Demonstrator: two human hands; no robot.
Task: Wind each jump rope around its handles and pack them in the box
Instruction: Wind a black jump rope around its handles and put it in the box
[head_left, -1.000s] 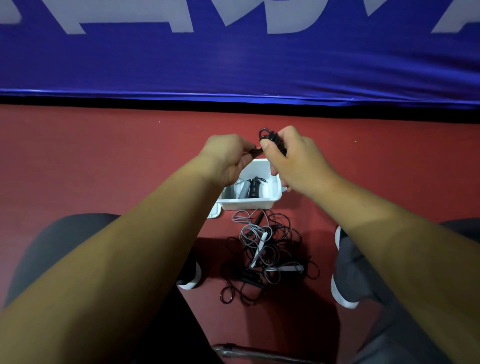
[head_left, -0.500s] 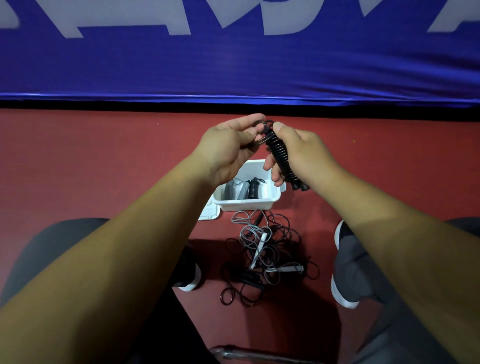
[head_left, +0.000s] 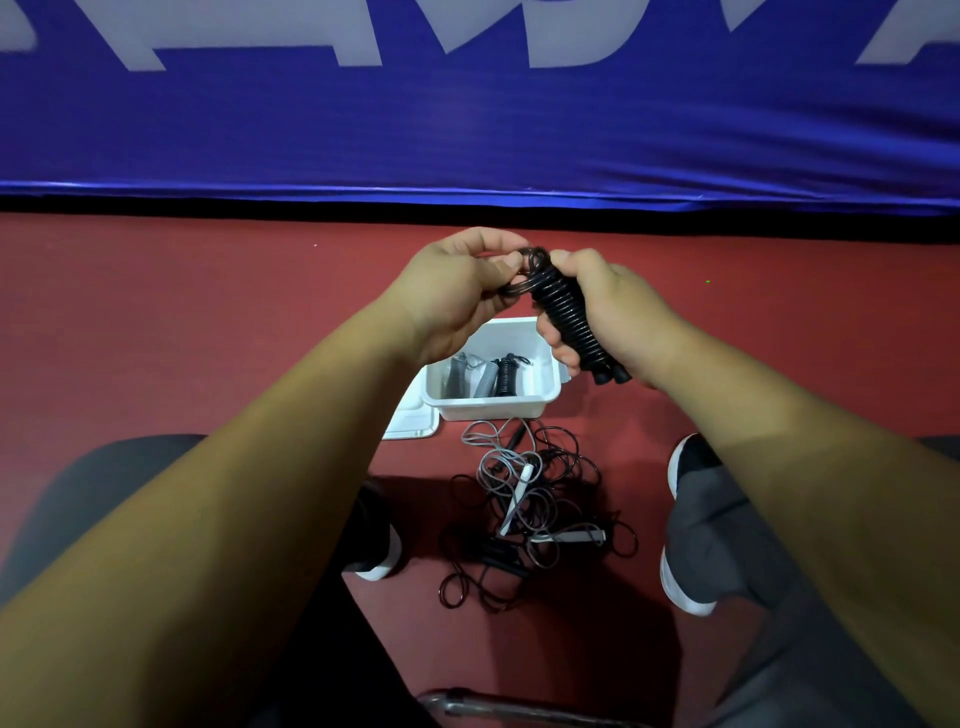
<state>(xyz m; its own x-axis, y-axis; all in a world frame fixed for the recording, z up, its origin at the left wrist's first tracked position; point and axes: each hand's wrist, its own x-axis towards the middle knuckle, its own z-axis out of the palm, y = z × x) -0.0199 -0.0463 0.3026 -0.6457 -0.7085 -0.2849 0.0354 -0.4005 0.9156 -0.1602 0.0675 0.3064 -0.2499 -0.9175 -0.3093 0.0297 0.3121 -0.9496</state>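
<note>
glossy black rope, smooth white plastic box, matt red floor.

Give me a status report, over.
Right hand grips the wound black rope; left hand pinches its top loops. Not in the box yet. Nothing blocking; tangled ropes lie near it.

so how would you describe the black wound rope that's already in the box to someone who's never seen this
Find the white rectangular plastic box on the dark red floor, beyond the tangle of loose ropes. Inside it, the black coiled jump rope lies rightmost of the bundles. Its neighbours to the left are pale grey coils; it alone is black.
</note>
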